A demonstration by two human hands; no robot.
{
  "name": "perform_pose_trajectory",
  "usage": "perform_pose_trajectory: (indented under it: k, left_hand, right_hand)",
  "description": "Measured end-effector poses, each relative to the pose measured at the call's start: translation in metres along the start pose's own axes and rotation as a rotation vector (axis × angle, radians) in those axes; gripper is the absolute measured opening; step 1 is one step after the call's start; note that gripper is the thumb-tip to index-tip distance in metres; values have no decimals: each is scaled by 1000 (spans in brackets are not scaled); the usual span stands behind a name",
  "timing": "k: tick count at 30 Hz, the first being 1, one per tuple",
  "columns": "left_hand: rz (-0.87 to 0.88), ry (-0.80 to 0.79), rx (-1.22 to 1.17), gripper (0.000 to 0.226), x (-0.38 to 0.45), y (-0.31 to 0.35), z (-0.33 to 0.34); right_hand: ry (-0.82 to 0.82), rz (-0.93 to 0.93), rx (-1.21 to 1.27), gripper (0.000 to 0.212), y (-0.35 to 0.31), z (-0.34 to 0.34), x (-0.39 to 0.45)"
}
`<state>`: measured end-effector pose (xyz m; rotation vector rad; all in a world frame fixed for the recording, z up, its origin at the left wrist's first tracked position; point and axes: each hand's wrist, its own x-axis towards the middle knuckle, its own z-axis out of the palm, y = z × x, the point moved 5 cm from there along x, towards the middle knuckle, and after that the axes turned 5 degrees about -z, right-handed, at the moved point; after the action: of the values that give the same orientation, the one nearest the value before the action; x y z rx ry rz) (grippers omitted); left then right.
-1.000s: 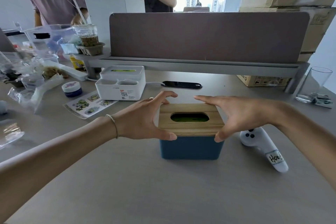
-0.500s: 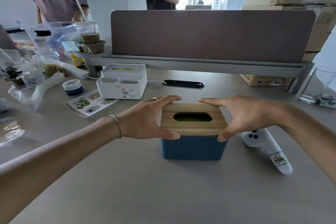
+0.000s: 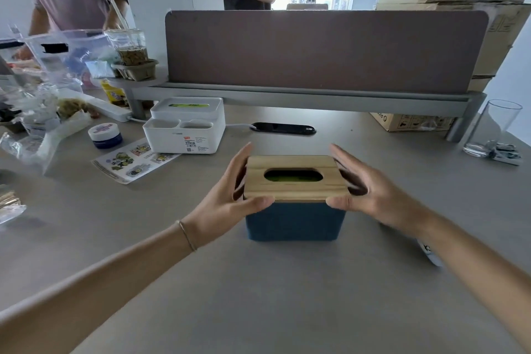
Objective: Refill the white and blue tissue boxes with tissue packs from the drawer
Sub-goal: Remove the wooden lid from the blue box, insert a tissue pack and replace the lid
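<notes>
The blue tissue box (image 3: 293,221) stands in the middle of the grey desk with its wooden lid (image 3: 296,190) on top. Through the lid's oval slot a green tissue pack (image 3: 293,178) shows. My left hand (image 3: 227,204) holds the lid's left end, thumb on the front edge. On the right end sits my right hand (image 3: 370,195), thumb at the front corner. The white tissue box (image 3: 186,129) stands behind and to the left, green visible in its top slot. No drawer is in view.
Behind the boxes lie a black phone (image 3: 283,128) and a brown desk divider (image 3: 324,52). A glass (image 3: 494,129) stands far right. At the left are a jar (image 3: 105,136), a sticker sheet (image 3: 135,159) and plastic bags. Two people stand beyond the divider.
Both hands have shifted from reaching over the lid's back edge to its two short ends. The lid has stayed on the blue box.
</notes>
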<state>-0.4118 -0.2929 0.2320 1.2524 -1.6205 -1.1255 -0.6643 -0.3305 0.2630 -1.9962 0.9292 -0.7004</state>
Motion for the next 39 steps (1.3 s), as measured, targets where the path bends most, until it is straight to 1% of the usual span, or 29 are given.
perform_pose_trajectory:
  k: [2,4,5,6,8,9,10,13,14,16,18,20,23,24,26,28,29,30,32,33,35,37,39]
  left_hand:
    - [-42,93,-141,96,-7,-7,15]
    - [-60,149,-181,80,-10,-8,28]
    - [-65,160,-188,77,-11,-8,32]
    - [-70,173,-186,78,-11,-8,35]
    - [-63,180,-170,83,-9,-9,36]
    - [-59,179,-169,84,-9,-11,34]
    - [-53,178,-180,84,-9,-12,34]
    - [-50,191,-280,76,-7,-17,35]
    - [-48,208,-296,72,-5,-19,36]
    - [-33,241,-244,68,-4,-15,35]
    - [-12,270,-124,61,-6,-6,29]
    - [-14,297,-28,50,-7,2,21]
    - [-4,316,33,42,-8,4,19]
    - [5,333,51,40,-7,4,20]
    - [-6,357,69,41,-4,0,22]
    - [-14,335,21,44,-4,-5,26]
    - [-12,332,-49,45,-5,-8,29]
    - [-8,336,-141,48,-6,-9,31]
    - [-53,395,-332,57,-8,-16,37]
    - [-78,443,-381,57,-7,-20,40]
    - [-103,529,-358,53,-5,-20,44]
    - [-138,566,-319,53,4,-15,39]
    - [-163,574,-322,53,21,-12,26]
  right_hand:
    - [166,57,234,87,11,18,-13]
    - [208,70,373,65,23,36,-17]
    - [217,81,426,63,27,43,-19]
    - [227,94,483,71,31,46,-19]
    - [240,102,566,93,35,49,-19]
    - [242,96,572,97,36,50,-19]
    - [247,90,556,93,35,51,-19]
    - [315,77,496,58,35,51,-18]
    - [339,89,486,51,35,50,-17]
    - [345,89,380,55,29,46,-13]
    - [318,60,134,56,21,38,-11]
    - [320,43,-108,51,12,28,-10]
    - [410,-37,-511,46,-5,21,-8]
    - [451,-53,-570,44,-9,23,-5]
    - [496,-55,-562,43,-8,28,-2]
    - [503,-46,-472,47,0,34,-6]
    - [505,-13,-344,48,6,37,-9]
    - [518,48,-138,50,10,40,-12]
    - [535,175,294,62,22,51,-10]
    - [531,197,421,61,24,57,-8]
    - [559,181,512,47,26,62,-2]
    - [608,135,536,34,19,59,7]
    - [631,82,529,31,10,52,22]
